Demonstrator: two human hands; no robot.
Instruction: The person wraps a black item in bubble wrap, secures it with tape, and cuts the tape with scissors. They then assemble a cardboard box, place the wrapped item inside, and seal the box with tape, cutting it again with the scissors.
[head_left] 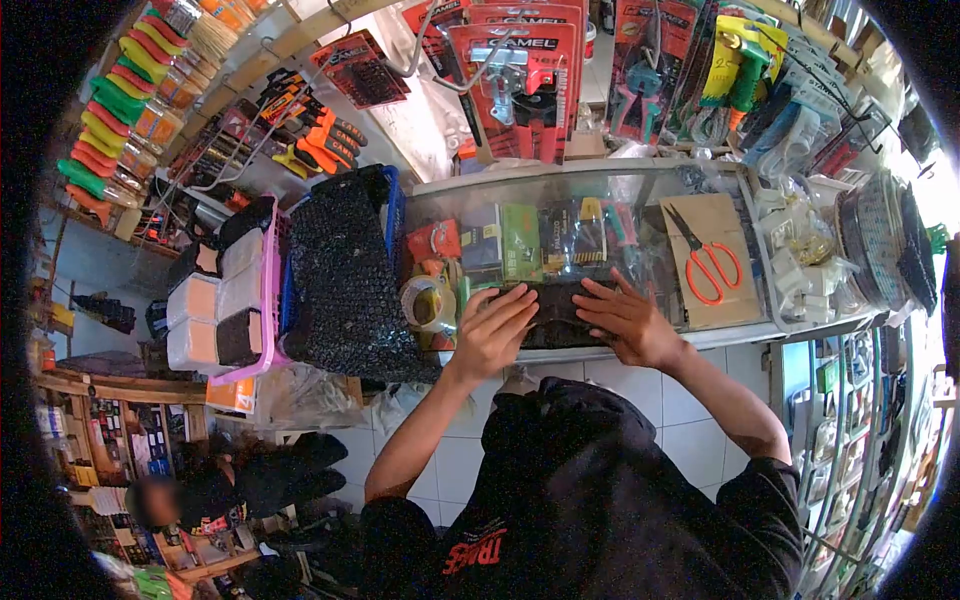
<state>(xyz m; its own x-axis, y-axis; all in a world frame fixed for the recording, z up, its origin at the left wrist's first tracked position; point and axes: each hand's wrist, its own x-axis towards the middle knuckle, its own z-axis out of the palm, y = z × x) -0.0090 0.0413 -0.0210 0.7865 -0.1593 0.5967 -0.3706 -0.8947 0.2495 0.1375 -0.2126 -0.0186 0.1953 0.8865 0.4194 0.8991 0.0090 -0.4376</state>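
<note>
A dark, flat, black-wrapped parcel (556, 316) lies at the front edge of the glass-topped counter (455, 190). My left hand (494, 328) rests on its left end, fingers stretched out over it. On the right end lies my right hand (632, 322), its fingers spread on the dark surface. What is inside the wrapping is hidden. Just left of my left hand is a roll of tape (428, 303). To the right of my right hand, orange-handled scissors (708, 262) lie on a piece of brown cardboard (735, 300).
Black bubble wrap (345, 270) drapes over a blue crate (394, 205) at the left, beside a pink basket (270, 300) of wrapped blocks. Carded tools (515, 80) hang above the counter's back edge. Another person (230, 485) is at the lower left.
</note>
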